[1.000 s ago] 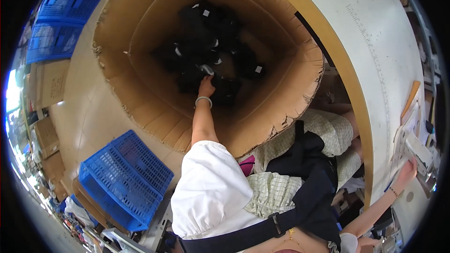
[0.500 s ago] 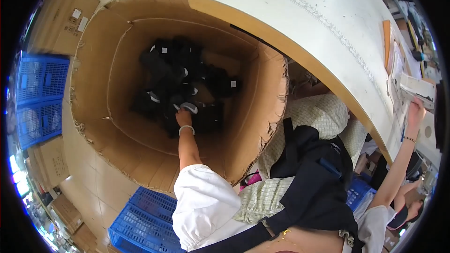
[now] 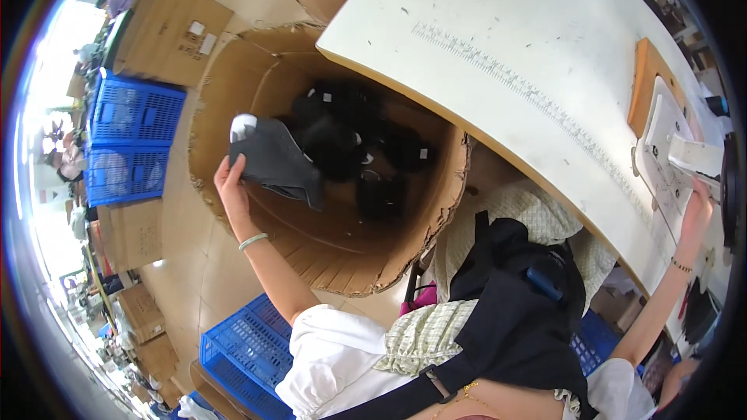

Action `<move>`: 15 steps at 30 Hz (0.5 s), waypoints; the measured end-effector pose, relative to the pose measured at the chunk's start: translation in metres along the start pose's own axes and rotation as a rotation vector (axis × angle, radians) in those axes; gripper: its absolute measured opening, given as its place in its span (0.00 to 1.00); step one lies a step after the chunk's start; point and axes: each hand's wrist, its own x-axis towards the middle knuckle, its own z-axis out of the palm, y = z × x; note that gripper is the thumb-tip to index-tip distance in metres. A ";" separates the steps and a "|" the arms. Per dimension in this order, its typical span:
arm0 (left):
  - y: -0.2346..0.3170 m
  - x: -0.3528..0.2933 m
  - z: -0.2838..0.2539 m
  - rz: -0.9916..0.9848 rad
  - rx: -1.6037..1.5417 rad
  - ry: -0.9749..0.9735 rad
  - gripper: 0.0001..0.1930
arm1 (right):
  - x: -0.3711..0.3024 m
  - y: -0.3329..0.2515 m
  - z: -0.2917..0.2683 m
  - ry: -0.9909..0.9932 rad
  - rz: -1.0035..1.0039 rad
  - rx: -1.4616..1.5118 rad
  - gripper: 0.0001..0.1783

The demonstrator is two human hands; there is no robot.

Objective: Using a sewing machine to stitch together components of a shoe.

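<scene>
My left hand (image 3: pixel 230 179) is raised over the near rim of a big round cardboard bin (image 3: pixel 342 264) and grips a dark grey fabric piece with a white tag (image 3: pixel 276 159), lifted clear of the pile. Several more black fabric pieces (image 3: pixel 366 148) lie at the bottom of the bin. My right hand (image 3: pixel 695 206) reaches far right and rests on the white papers (image 3: pixel 669 148) at the edge of the white table (image 3: pixel 529 39). Its fingers lie flat on the paper; whether they grip it is unclear.
Blue plastic crates stand at left (image 3: pixel 128 140) and near my left elbow (image 3: pixel 249 350). Cardboard boxes (image 3: pixel 167 27) sit behind the bin and along the left floor. A brown board (image 3: pixel 646 70) lies on the table. Dark fabric (image 3: pixel 513 295) covers my lap.
My left hand has come up out of the bin's bottom with a dark fabric piece in it. My view has swung toward the table, and my right hand now reaches the papers.
</scene>
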 end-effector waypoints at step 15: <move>0.271 -0.087 0.299 0.411 -0.188 -0.462 0.12 | -0.119 -0.055 0.101 0.131 -0.441 0.008 0.21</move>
